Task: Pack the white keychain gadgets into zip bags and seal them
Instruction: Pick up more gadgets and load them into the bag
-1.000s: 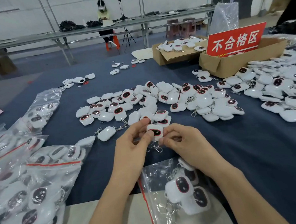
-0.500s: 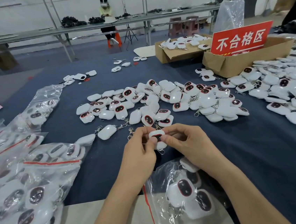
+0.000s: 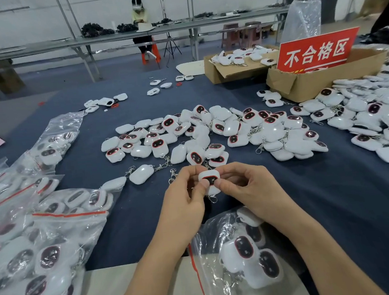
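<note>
Pinching gadget [image 3: 209,179] upright, clasp [image 3: 212,198] down, left hand [image 3: 183,200], right hand [image 3: 249,190]

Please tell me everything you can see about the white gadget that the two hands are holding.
The white keychain gadget is small, rounded and glossy, seemingly plastic, with a dark oval face ringed in red, turned toward the camera. The left hand and right hand pinch it from either side, thumbs on its front. A metal clasp hangs beneath it.
</note>
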